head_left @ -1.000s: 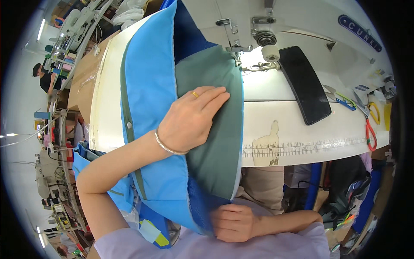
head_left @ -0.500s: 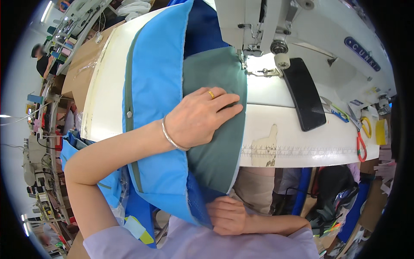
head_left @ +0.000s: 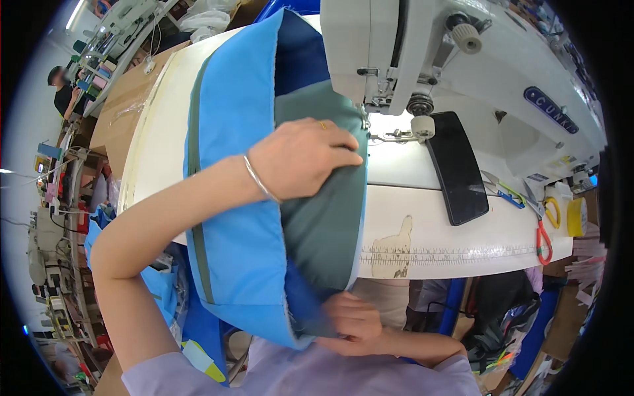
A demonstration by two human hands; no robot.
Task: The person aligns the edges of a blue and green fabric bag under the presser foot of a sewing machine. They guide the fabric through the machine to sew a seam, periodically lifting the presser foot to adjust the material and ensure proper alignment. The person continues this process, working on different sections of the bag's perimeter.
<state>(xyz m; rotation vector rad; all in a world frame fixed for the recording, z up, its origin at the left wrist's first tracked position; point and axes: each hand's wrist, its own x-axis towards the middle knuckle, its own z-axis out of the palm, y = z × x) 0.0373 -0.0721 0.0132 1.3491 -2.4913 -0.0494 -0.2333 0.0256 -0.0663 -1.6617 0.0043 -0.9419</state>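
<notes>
A grey-green fabric panel (head_left: pixel 323 244) lies with its right edge by the presser foot (head_left: pixel 364 122) of a white sewing machine (head_left: pixel 485 66). Along its left side stands a bright blue fabric piece (head_left: pixel 238 119) with a dark green strip and a frayed raw edge; its inner side is dark blue. My left hand (head_left: pixel 300 158) rests on the panel, fingers apart, fingertips near the right edge just short of the foot. At the near end, my right hand (head_left: pixel 353 323), slightly blurred, grips the panel's lower edge close to my body.
Right of the needle, a black phone (head_left: pixel 457 168) lies on the white table (head_left: pixel 456 224). Beyond it are red-and-yellow-handled scissors (head_left: pixel 545 231) and a yellow roll (head_left: pixel 576 218). Cardboard (head_left: pixel 125 112) borders the table at left. A person (head_left: pixel 63 92) is in the far left background.
My left hand has come closer to the presser foot, and the panel has shifted slightly away from me beneath it. My right hand still grips the near end. The whole view has tilted a little.
</notes>
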